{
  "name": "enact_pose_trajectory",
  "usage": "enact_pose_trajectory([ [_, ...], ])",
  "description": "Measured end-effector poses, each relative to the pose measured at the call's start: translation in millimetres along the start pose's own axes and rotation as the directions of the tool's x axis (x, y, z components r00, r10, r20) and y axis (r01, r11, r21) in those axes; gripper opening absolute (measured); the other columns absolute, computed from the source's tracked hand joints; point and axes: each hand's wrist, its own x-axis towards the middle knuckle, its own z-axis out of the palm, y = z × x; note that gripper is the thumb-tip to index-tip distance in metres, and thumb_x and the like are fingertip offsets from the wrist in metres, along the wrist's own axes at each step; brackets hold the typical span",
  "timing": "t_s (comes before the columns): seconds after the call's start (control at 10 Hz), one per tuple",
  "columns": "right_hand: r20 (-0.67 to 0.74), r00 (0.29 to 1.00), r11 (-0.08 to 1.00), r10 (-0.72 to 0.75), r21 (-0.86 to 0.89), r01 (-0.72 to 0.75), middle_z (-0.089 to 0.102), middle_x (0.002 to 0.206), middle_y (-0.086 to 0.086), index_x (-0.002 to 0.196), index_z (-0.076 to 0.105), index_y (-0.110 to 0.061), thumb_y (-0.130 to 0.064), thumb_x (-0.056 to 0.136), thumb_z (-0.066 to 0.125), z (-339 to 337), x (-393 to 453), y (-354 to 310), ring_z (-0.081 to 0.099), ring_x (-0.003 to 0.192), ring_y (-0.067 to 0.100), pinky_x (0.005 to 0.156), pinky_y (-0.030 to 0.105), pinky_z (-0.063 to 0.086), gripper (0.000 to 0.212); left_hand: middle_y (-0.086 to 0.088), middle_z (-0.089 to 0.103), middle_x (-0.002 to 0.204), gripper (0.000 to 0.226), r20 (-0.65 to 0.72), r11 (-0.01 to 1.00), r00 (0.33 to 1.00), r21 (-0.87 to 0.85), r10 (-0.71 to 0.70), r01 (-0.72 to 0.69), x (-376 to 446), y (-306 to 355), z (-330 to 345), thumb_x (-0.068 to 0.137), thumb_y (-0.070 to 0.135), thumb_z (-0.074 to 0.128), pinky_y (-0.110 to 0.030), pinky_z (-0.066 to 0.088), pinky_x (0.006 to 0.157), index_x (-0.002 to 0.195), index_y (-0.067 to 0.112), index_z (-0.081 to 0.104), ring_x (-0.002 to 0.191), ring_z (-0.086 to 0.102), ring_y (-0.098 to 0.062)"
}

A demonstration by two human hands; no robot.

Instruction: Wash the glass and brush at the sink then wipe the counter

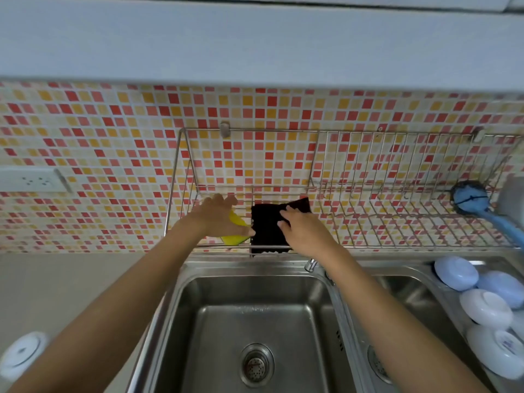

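Note:
A blue dish brush [472,200] lies on the right end of the wall-mounted wire rack [382,191], its handle pointing down to the right. A pale, see-through object [511,194] at the right edge may be the glass; I cannot tell. My left hand [218,215] reaches into the rack's left section and covers a yellow sponge [234,238], thumb under it. Beside it, my right hand [304,234] has its fingers curled on a black cloth [266,226] that hangs over the rack's front rail. The steel sink [255,316] below holds nothing.
A faucet tip [311,264] pokes out under my right wrist. Several pale blue and white bowls [486,307] lie upside down right of the second basin [402,296]. A white lid [22,353] sits on the beige counter [71,279] at left. A wall socket [34,180] is on the tiles.

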Motion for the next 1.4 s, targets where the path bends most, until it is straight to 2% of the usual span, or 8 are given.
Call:
enact_pose_trajectory([
  [0.1,0.239,0.969,0.998,0.058,-0.027,-0.053,0.0,0.16,0.008,0.152,0.011,-0.009,-0.039,0.104,0.02,2.0,4.1,-3.1,0.005,0.148,0.025,0.119,0.041,0.01,0.057,-0.01,0.036,0.146,0.098,-0.003,1.0,1.0,0.025,0.012,-0.011,-10.2,-3.8,6.0,0.069,0.069,0.068,-0.047,0.039,0.105,0.146,0.024,0.028,0.134,0.035,-0.035],
  [0.2,0.38,0.921,0.996,0.086,-0.049,-0.073,-0.012,0.16,0.007,0.152,-0.001,-0.01,-0.045,0.103,0.016,0.1,7.9,-4.8,-0.009,0.147,0.024,0.119,0.043,0.0,0.063,-0.01,0.037,0.145,0.1,-0.039,1.0,0.999,0.003,0.02,-0.02,-11.7,-3.7,10.1,0.069,0.061,0.074,-0.047,0.038,0.104,0.147,0.022,0.025,0.134,0.034,-0.035],
  [0.4,0.411,0.905,0.994,0.111,-0.067,-0.091,-0.016,0.159,0.004,0.152,-0.004,-0.011,-0.047,0.102,0.015,4.5,9.8,-3.2,-0.013,0.146,0.021,0.118,0.043,-0.002,0.064,-0.004,0.017,0.158,0.107,-0.115,0.987,0.983,-0.059,0.14,-0.148,-3.4,-14.0,1.1,0.072,0.045,0.08,-0.046,0.028,0.112,0.152,0.02,0.013,0.144,0.017,-0.029],
  [0.8,0.388,0.912,0.991,0.13,-0.077,-0.108,-0.015,0.159,0.004,0.152,-0.003,-0.011,-0.044,0.103,0.017,9.4,13.0,-2.5,-0.011,0.147,0.021,0.118,0.044,-0.001,0.062,0.002,0.015,0.161,0.108,0.06,0.99,0.989,-0.052,0.135,-0.132,9.2,-31.8,1.6,0.071,0.048,0.08,-0.045,0.019,0.117,0.153,0.032,0.011,0.147,0.015,-0.026],
  [1.0,0.04,0.997,0.996,0.06,-0.073,-0.057,0.027,0.155,0.01,0.146,0.03,-0.006,-0.035,0.104,0.02,8.4,-8.0,-8.7,0.019,0.145,0.025,0.119,0.044,0.015,0.052,-0.002,0.012,0.162,0.109,-0.036,0.981,0.994,-0.162,0.1,-0.104,-28.5,-23.6,-3.5,0.075,0.048,0.077,-0.042,0.02,0.117,0.155,0.024,0.007,0.147,0.016,-0.028],
  [1.1,-0.004,0.999,0.997,0.038,-0.074,-0.038,0.043,0.144,0.013,0.137,0.041,-0.004,-0.031,0.104,0.023,3.1,-20.8,-13.6,0.035,0.136,0.029,0.114,0.045,0.024,0.046,-0.004,0.014,0.161,0.094,-0.104,0.981,0.993,-0.179,0.059,-0.077,-52.9,-17.6,-3.3,0.085,0.046,0.067,-0.04,0.019,0.117,0.155,0.019,0.01,0.147,0.017,-0.027],
  [1.2,-0.007,0.996,0.991,0.094,-0.096,-0.094,0.04,0.146,0.014,0.14,0.037,-0.004,-0.031,0.104,0.023,-10.4,-37.8,-22.0,0.035,0.135,0.031,0.113,0.046,0.025,0.047,-0.008,0.019,0.16,0.067,-0.159,0.983,0.987,-0.185,-0.026,-0.004,-77.8,-11.1,-6.9,0.099,0.041,0.046,-0.041,0.02,0.117,0.154,0.017,0.016,0.146,0.021,-0.029],
  [1.4,-0.055,0.995,0.985,0.088,-0.147,-0.095,0.018,0.158,0.012,0.15,0.02,-0.005,-0.028,0.104,0.02,-47.5,-69.0,-62.9,0.021,0.144,0.03,0.117,0.044,0.019,0.051,-0.015,0.03,0.155,0.051,-0.294,0.989,0.956,-0.142,-0.004,-0.04,-128.3,4.2,-28.7,0.105,0.034,0.027,-0.044,0.029,0.114,0.149,0.008,0.028,0.141,0.03,-0.034],
])
